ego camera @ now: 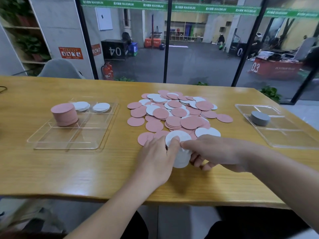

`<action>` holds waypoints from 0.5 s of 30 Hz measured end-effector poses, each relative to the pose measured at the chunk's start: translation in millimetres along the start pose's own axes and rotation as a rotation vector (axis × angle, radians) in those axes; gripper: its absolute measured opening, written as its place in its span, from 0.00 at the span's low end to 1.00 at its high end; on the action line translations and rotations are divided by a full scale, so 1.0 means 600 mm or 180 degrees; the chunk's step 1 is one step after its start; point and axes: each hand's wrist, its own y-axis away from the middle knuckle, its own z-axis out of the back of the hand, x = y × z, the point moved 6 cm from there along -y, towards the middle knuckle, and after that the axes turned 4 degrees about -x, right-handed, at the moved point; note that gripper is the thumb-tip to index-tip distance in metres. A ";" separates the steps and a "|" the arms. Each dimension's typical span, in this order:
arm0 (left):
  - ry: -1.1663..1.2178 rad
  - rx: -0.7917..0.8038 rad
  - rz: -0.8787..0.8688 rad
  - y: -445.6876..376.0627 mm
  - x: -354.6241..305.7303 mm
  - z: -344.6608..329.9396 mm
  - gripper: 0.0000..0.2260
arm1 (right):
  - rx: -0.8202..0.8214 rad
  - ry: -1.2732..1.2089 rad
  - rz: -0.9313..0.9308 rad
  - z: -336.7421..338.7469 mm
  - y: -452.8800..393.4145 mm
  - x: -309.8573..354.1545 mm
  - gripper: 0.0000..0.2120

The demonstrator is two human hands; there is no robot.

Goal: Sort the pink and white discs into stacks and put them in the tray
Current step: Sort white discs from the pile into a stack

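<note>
A loose pile of pink and white discs (174, 111) covers the middle of the wooden table. At its near edge stands a stack of white discs (181, 156), tilted toward me. My left hand (155, 157) grips the stack from the left, thumb on its top disc. My right hand (212, 150) holds it from the right, fingers curled round its side. A clear divided tray (51, 135) on the left holds a tall pink stack (64, 114) and two low white stacks (81, 106) in its far compartments.
A second clear tray (284, 135) sits at the right with a grey disc stack (260, 118) in it. A grey chair (60, 69) stands behind the table's far left edge, with a glass wall beyond.
</note>
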 end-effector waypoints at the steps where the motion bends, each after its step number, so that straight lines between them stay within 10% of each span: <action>1: -0.0010 -0.0017 0.0013 0.002 -0.001 0.001 0.24 | 0.0015 -0.0042 -0.0013 0.000 -0.001 0.000 0.22; 15: -0.0093 0.0199 0.0035 0.029 0.002 0.011 0.23 | 0.0218 -0.0286 0.0013 -0.004 -0.006 0.006 0.30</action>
